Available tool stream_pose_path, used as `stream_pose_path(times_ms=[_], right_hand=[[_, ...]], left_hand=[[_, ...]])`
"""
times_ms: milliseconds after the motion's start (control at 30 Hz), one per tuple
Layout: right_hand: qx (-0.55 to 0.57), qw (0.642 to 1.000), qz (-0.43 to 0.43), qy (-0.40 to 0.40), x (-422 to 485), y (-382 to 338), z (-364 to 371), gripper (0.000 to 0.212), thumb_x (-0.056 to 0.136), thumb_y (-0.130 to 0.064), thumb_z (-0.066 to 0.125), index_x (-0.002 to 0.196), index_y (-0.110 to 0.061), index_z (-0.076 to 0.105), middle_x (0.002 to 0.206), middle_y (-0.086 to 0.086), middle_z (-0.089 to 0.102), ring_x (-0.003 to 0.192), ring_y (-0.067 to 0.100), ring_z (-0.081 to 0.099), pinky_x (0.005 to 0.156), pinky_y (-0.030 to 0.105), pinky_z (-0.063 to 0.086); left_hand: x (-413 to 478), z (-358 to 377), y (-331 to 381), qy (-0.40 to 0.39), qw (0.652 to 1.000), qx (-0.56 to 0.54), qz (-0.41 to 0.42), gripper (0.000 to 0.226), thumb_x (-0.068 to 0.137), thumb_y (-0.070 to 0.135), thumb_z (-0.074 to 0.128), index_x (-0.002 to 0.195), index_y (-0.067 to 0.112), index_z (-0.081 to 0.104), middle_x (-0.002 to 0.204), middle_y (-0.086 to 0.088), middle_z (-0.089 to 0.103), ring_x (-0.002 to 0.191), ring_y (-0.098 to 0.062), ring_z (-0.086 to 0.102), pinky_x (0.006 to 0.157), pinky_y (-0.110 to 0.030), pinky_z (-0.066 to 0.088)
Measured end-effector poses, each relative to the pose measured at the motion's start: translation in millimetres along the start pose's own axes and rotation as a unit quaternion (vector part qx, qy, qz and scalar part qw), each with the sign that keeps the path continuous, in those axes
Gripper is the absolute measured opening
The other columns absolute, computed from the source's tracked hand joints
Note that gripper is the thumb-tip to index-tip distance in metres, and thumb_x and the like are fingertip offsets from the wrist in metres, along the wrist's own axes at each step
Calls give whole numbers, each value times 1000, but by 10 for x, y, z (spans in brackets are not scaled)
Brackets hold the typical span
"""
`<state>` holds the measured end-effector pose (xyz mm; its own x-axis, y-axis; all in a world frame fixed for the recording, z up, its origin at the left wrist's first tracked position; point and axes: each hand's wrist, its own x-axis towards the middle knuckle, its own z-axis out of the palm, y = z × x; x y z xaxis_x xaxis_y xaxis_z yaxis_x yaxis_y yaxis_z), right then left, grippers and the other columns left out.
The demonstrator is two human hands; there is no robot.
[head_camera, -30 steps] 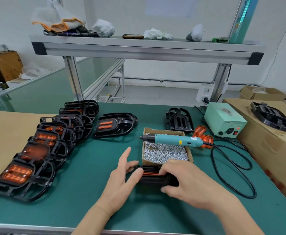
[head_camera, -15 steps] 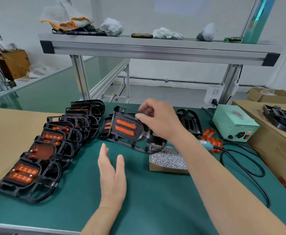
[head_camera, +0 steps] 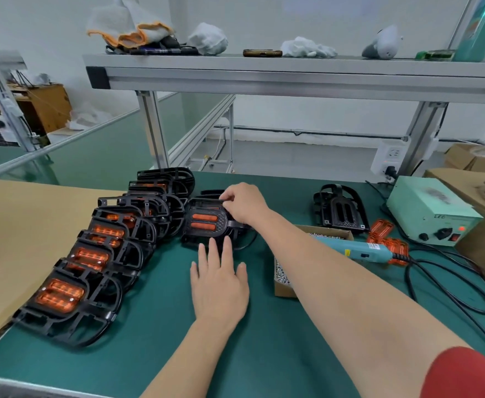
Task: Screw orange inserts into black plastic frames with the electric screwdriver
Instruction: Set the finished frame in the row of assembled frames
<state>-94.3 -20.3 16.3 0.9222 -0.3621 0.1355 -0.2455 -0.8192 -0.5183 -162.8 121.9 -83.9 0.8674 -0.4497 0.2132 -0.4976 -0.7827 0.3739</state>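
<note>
Black frame (head_camera: 206,222), two orange bars (head_camera: 205,217), in right hand (head_camera: 244,203) grip; left hand (head_camera: 219,285) flat.

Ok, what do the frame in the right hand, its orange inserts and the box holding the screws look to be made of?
Frame, gripped by the right hand: black moulded plastic by the look, semi-gloss, with a finely textured patch beside the slots.
Orange inserts: likely plastic, smooth and slightly shiny; whether they are translucent is hard to judge here.
Screw box: plain brown cardboard, matte.

Right hand (head_camera: 242,203) grips finished frame (head_camera: 205,222); left hand (head_camera: 219,285) flat.
</note>
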Motion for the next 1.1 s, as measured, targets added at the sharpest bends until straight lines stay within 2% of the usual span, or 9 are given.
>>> stream_pose_path(times_ms=[167, 367, 500, 600, 667, 767, 867, 1000, 1100], right_hand=[[26, 999, -4, 32, -70, 215, -142, 29, 95, -18, 60, 122, -20, 72, 126, -2, 71, 117, 17, 63, 107, 33, 46], [-12, 989, 124, 86, -233, 999, -624, 27, 97, -17, 58, 119, -18, 73, 127, -1, 70, 119, 19, 62, 107, 36, 47], [-81, 972, 195, 107, -319, 1422, -751, 30, 94, -25, 60, 119, -14, 72, 126, 7, 69, 119, 28, 60, 100, 40, 51], [-160, 941, 274, 115, -335, 1613, -770, 65, 89, -51, 65, 135, -7, 54, 134, 17, 57, 126, 37, 49, 98, 45, 48], [-173, 929, 308, 112, -346, 1686, -760, 82, 83, -59, 70, 140, -6, 43, 136, 18, 53, 127, 37, 46, 93, 47, 49], [-200, 926, 306, 95, -322, 1758, -723, 82, 82, -55, 73, 140, -8, 40, 129, 16, 60, 120, 37, 54, 80, 42, 49], [-242, 926, 275, 92, -288, 1751, -700, 64, 84, -47, 71, 133, -11, 48, 119, 12, 66, 110, 35, 62, 69, 37, 42], [-229, 926, 287, 90, -281, 1722, -713, 64, 82, -40, 74, 131, -9, 49, 113, 10, 68, 103, 33, 66, 66, 35, 41], [-183, 927, 308, 111, -312, 1728, -743, 64, 79, -37, 76, 127, -6, 45, 111, 13, 66, 100, 34, 65, 66, 36, 42]], left_hand=[[41, 53, -12, -25, 998, 61, -7, 66, 100, 54, 22, 158, 28, 3, 166, -6, 4, 152, -23, -2, 122, -46, 4], [7, 71, -6, 8, 999, 54, -3, 68, 100, 54, 26, 158, 28, 2, 165, -13, 7, 152, -25, 3, 121, -46, 8], [-11, 47, 18, 26, 999, 29, 12, 64, 100, 50, 33, 157, 32, 11, 163, -16, 14, 152, -29, 5, 121, -47, 9], [-41, 11, 54, 57, 998, 11, 35, 52, 97, 39, 49, 147, 33, 36, 154, -21, 31, 149, -35, 15, 119, -52, 16], [-50, 10, 60, 82, 996, 10, 44, 45, 93, 30, 59, 137, 27, 49, 143, -22, 42, 143, -39, 27, 115, -55, 24], [-42, 20, 55, 98, 993, 13, 57, 37, 88, 23, 65, 124, 24, 57, 128, -21, 49, 130, -40, 41, 108, -56, 34], [-37, 15, 59, 126, 989, 3, 79, 33, 84, 20, 68, 115, 26, 60, 117, -14, 49, 115, -34, 46, 100, -49, 37], [-68, 14, 46, 158, 975, 1, 158, 27, 81, 14, 68, 104, 26, 62, 108, -7, 46, 105, -30, 46, 95, -41, 33], [-64, 7, 25, 156, 975, 11, 160, 20, 82, 21, 70, 102, 24, 67, 108, -7, 51, 106, -30, 49, 97, -45, 37]])
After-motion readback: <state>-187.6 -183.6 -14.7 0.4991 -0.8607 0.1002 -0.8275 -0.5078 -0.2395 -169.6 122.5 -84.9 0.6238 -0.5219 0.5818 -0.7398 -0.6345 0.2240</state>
